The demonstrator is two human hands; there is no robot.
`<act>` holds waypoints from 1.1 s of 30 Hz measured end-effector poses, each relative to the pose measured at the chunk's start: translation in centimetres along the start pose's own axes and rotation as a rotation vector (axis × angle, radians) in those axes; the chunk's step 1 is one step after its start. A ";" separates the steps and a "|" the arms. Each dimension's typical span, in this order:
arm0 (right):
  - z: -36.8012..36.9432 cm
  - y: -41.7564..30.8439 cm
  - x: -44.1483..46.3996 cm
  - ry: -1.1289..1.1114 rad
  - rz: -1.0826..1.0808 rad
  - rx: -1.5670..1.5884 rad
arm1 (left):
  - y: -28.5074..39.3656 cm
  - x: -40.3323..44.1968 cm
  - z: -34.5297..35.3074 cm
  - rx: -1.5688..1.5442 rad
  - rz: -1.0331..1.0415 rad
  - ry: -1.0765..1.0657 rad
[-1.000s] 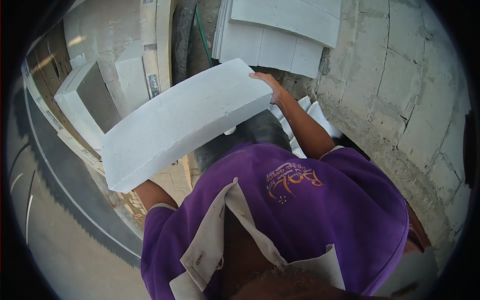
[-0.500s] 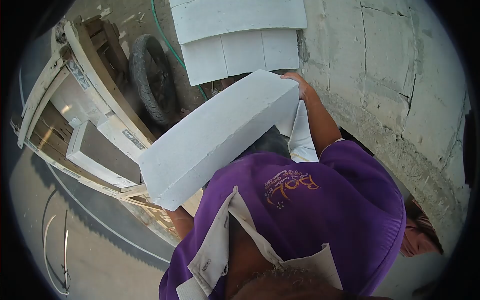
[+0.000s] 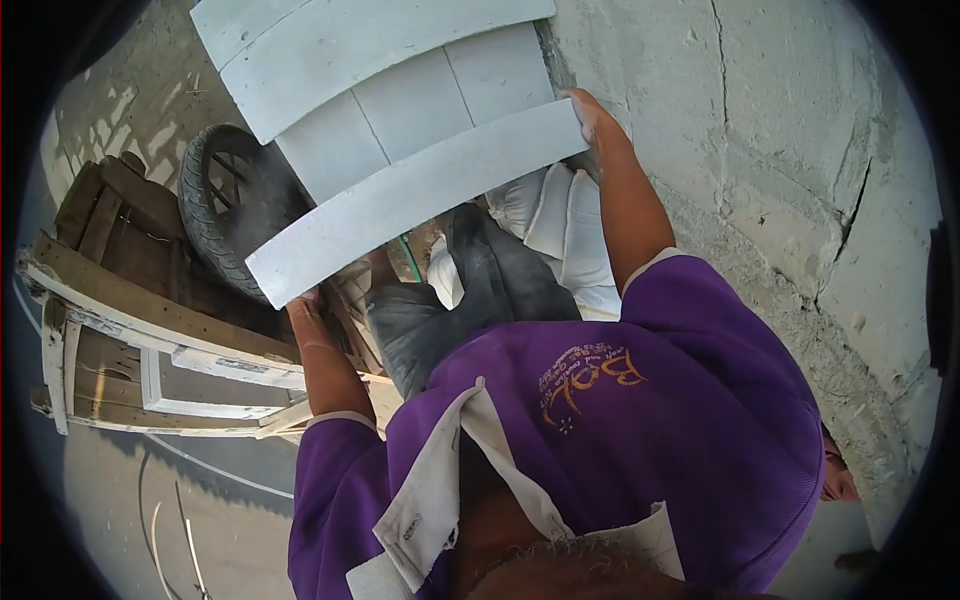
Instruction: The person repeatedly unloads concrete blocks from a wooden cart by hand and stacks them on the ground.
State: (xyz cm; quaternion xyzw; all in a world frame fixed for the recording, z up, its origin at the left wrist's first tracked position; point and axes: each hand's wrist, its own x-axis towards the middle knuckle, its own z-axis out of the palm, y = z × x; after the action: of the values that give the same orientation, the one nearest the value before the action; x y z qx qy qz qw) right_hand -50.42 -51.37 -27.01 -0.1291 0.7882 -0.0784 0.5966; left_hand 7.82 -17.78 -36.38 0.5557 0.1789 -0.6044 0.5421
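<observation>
A long white block [image 3: 420,195] stretches slantwise between my hands, its narrow side facing up. At its lower left end my left hand [image 3: 304,300] is closed on it, the fingers mostly hidden beneath. My right hand [image 3: 588,115] grips the upper right end, thumb and fingers at the corner. Just beyond the block lies a stack of white blocks [image 3: 375,55]; in this view the held block overlaps the near edge of the stack, and whether they touch I cannot tell.
To the left are a black tyre [image 3: 215,215] and a wooden frame [image 3: 160,305] with a white-edged block [image 3: 205,385] in it. White sacks [image 3: 585,235] lie by my legs. A cracked concrete wall [image 3: 760,150] runs along the right.
The view has swung left, bringing the stack and tyre nearer its middle. The held block has moved out from my body toward the stack and tipped, so its broad face no longer shows.
</observation>
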 end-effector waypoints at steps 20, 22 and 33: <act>14.2 7.2 -7.7 0.254 0.232 0.206 | 2.6 4.8 9.8 0.509 -0.310 0.473; 13.9 10.4 -5.1 0.100 0.210 0.410 | 0.9 5.9 9.5 0.400 -0.032 0.455; 14.9 3.9 -1.6 0.105 0.066 0.792 | 1.7 7.8 14.6 0.747 -0.120 0.381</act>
State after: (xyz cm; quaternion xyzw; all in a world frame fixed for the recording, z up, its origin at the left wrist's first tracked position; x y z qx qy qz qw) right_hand -36.15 -46.68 -30.76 0.1402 0.7301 -0.3634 0.5615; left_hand 3.89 -33.85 -37.85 0.8045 0.0767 -0.5446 0.2244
